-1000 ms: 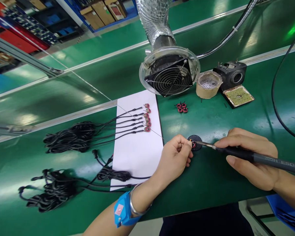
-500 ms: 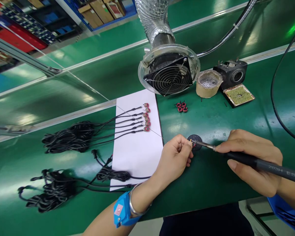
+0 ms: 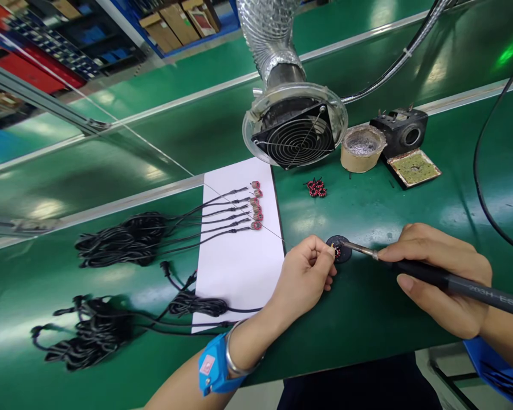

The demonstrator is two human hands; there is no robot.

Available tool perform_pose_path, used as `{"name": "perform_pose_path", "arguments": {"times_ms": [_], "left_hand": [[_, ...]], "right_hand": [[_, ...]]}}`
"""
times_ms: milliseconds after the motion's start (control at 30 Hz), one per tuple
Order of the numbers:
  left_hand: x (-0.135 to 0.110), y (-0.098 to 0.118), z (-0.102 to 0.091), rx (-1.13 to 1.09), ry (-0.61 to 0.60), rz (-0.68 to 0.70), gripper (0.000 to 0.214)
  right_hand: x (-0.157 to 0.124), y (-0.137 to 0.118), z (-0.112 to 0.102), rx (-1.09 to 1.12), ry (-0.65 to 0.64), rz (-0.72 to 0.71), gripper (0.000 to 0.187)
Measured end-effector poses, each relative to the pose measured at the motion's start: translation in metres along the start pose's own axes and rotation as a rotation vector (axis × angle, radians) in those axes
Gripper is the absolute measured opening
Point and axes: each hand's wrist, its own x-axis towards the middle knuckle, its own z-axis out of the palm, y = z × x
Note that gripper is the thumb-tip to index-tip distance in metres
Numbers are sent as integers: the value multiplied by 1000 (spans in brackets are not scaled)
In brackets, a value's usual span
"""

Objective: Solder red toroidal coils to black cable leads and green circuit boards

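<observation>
My left hand [image 3: 310,267] is closed in a pinch at the near-left edge of a round black pad [image 3: 344,257]. A thin yellow wire end [image 3: 332,246] shows at its fingertips, and the rest of the wire is hidden by the hand. Right beside the fingertips, a small red and black component [image 3: 337,252] lies on the pad. My right hand [image 3: 442,279] grips a black soldering iron [image 3: 423,271] from the right. Its metal tip reaches over the pad, just right of the component. Whether tip and component touch, I cannot tell.
White paper [image 3: 239,267] carries black cables beside small coils [image 3: 256,208]. More cable bundles [image 3: 122,239] lie left. Red-black components [image 3: 316,188] sit beyond the pad. A fume extractor [image 3: 299,136] hangs above. Behind right are a solder pot [image 3: 362,149], iron stand [image 3: 404,130] and sponge tray [image 3: 414,168].
The soldering iron's tip has shifted slightly right, off the small component. My left hand has stayed nearly still, with its pinch kept.
</observation>
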Motion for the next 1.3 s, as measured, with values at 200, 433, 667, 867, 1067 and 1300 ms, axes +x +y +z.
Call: {"name": "perform_pose_path", "arguments": {"times_ms": [200,433,667,867,1067,1300], "left_hand": [[-1,-3,-1,-15,-18,9,23],[-4,-2,-4,-11,-23,27,26],[-4,-4,-6,-39,-32,6,28],[-11,-4,-13,1,-75,-4,31],[-21,-5,-19,80,-170,3,27],[-22,-8,-18,93,-180,45,19]], "right_hand": [[17,9,-9,-189,91,-75,26],[54,64,-21,-511,345,-137,30],[42,76,-11,-444,240,9,37],[24,49,14,-256,30,-139,20],[18,40,36,-201,-193,-212,23],[18,44,48,-215,-259,-199,28]]}}
